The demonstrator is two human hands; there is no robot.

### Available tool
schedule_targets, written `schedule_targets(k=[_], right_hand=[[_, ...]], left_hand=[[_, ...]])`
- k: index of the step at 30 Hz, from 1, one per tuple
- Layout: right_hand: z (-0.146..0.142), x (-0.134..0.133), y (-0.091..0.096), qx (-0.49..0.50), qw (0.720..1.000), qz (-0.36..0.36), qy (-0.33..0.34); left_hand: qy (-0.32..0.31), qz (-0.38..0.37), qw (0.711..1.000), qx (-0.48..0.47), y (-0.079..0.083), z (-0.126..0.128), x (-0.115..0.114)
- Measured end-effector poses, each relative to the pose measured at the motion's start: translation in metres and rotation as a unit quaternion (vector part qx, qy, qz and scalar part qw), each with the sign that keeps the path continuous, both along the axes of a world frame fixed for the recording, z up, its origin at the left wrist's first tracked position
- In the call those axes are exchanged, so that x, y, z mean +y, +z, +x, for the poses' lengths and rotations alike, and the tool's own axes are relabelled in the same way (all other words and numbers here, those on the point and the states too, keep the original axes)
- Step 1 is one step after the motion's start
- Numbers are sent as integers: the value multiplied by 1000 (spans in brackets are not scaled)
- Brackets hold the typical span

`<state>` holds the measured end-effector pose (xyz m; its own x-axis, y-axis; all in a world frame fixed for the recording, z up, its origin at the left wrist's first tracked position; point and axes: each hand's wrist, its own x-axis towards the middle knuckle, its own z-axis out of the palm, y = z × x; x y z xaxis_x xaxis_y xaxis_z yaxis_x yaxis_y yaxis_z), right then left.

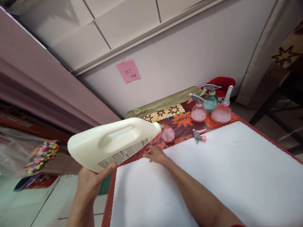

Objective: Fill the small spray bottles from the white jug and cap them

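Observation:
My left hand (92, 179) grips a large cream-white detergent jug (87, 145) from below, near its base. The jug is tilted almost level, its green-tipped spout pointing right. That spout meets the mouth of a round pink spray bottle (168, 134) with its sprayer head off; whether liquid flows cannot be seen. My right hand (155, 154) is just under the jug's neck, left of the pink bottle, fingers apart and reaching left. Whether it touches the jug is unclear. A loose grey-and-pink sprayer head (199, 136) lies right of the bottle.
Two pink spray bottles (198, 113) (221, 113) and a green one (210, 103) stand at the table's far right, sprayers fitted. A green cap (137, 111) rests at the back edge. A white mat (236, 170) covers the front. A pink note (128, 71) is on the wall.

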<state>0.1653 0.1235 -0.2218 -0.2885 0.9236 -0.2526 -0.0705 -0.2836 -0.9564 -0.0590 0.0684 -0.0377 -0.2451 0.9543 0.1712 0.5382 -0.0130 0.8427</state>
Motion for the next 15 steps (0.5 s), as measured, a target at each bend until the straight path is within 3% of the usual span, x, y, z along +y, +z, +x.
schedule_targets(k=[15], right_hand=[[1,0,1,6,1000,2,3]], left_hand=[[-22,24,998,55,-3,-7,2]])
